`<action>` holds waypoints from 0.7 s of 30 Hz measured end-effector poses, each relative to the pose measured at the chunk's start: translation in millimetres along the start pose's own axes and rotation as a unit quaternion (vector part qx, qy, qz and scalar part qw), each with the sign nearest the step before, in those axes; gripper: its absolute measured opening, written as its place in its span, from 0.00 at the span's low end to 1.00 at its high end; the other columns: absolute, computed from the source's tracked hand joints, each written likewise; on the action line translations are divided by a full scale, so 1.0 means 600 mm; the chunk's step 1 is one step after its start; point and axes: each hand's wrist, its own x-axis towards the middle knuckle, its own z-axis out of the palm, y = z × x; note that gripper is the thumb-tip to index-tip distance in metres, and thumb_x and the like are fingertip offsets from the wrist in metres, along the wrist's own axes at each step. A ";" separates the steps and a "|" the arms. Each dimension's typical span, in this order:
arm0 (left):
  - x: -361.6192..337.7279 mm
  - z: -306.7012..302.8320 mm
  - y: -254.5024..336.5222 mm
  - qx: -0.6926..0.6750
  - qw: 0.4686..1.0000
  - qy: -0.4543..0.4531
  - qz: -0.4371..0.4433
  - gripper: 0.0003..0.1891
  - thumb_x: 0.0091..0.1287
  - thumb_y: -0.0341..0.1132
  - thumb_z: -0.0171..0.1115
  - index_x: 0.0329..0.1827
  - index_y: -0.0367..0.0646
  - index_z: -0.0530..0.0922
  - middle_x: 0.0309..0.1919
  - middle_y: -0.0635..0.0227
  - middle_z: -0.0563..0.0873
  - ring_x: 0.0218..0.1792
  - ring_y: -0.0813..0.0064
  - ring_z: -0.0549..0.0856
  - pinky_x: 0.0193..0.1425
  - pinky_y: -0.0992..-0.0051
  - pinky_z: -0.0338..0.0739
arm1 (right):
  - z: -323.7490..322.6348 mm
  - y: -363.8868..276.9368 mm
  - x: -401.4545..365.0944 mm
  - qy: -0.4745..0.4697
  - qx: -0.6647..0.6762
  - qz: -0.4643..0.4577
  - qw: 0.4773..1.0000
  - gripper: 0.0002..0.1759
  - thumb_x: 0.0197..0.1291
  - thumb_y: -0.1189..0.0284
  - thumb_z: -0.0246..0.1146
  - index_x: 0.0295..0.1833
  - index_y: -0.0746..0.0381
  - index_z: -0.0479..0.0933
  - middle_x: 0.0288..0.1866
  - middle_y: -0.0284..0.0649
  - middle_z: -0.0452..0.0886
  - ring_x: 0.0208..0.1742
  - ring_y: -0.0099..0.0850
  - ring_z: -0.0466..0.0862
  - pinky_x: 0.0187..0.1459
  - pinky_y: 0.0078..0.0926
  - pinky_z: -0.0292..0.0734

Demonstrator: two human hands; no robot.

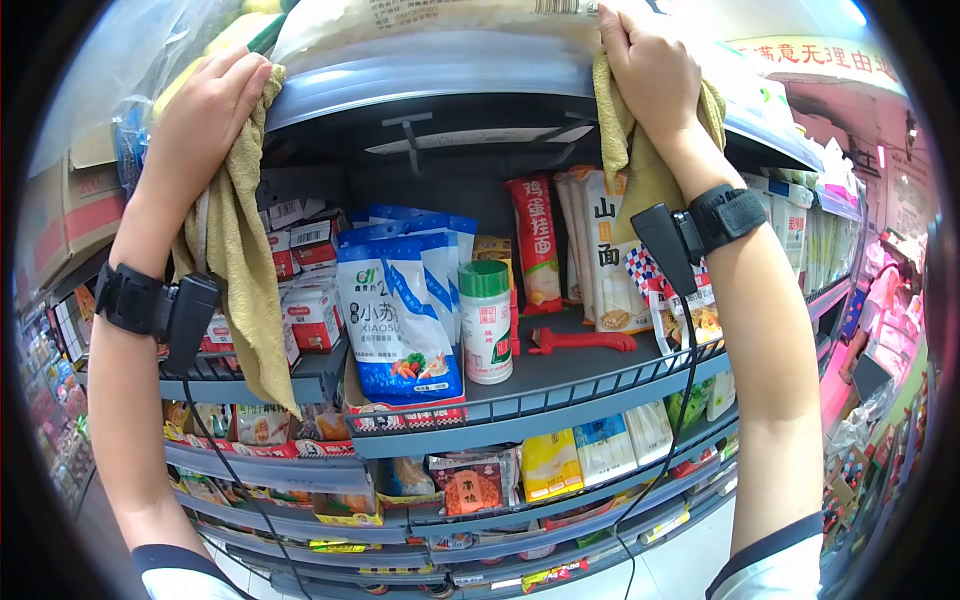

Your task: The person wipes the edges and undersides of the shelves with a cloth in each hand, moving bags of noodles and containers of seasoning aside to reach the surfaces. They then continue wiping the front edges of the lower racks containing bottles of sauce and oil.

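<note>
Shop shelves (520,432) held packets below. Along the top shelf (430,88), the left hand (222,90) had its grip closed on one olive cloth (245,250), the right hand (652,70) on a second cloth (615,125).

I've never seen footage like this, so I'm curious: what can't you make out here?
All in the head view:
- Palm of the left hand: turned away, behind the hand's back.
- Full top of the large clear bag: cut off by the upper edge.
- Whatever stands directly behind the blue packets: they hide it.
- Small print on the red lower-shelf packet: too small.
- Goods in the far right aisle: small and blurred.
</note>
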 end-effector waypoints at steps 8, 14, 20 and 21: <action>-0.014 -0.048 0.077 0.030 0.993 0.099 -0.053 0.05 0.61 0.32 0.56 0.38 0.42 0.73 0.36 0.66 0.74 0.34 0.62 0.78 0.36 0.71 0.73 | -0.048 0.001 -0.018 0.029 0.061 -0.086 0.994 0.12 0.59 0.67 0.55 0.32 0.65 0.77 0.21 0.44 0.78 0.23 0.34 0.79 0.28 0.27 0.73; -0.092 -0.112 0.212 -0.140 0.990 -0.006 -0.017 0.13 0.45 0.22 0.64 0.36 0.40 0.75 0.33 0.61 0.75 0.31 0.64 0.78 0.32 0.72 0.74 | -0.165 -0.085 -0.125 -0.099 0.282 -0.129 0.946 0.11 0.49 0.74 0.64 0.20 0.61 0.70 0.16 0.38 0.71 0.17 0.35 0.71 0.20 0.26 0.69; -0.213 -0.157 0.362 -0.292 0.944 -0.143 0.057 0.12 0.44 0.31 0.61 0.35 0.46 0.76 0.34 0.66 0.77 0.26 0.76 0.74 0.25 0.80 0.64 | -0.259 -0.158 -0.302 -0.252 0.397 -0.284 0.836 0.14 0.43 0.70 0.66 0.18 0.56 0.65 0.15 0.28 0.62 0.17 0.23 0.66 0.19 0.19 0.60; -0.224 -0.156 0.382 -0.309 0.936 -0.162 0.053 0.13 0.45 0.32 0.60 0.36 0.47 0.76 0.35 0.67 0.77 0.28 0.76 0.75 0.27 0.79 0.66 | -0.255 -0.168 -0.325 -0.237 0.417 -0.273 0.834 0.14 0.42 0.70 0.66 0.18 0.57 0.66 0.15 0.29 0.63 0.16 0.23 0.66 0.19 0.19 0.60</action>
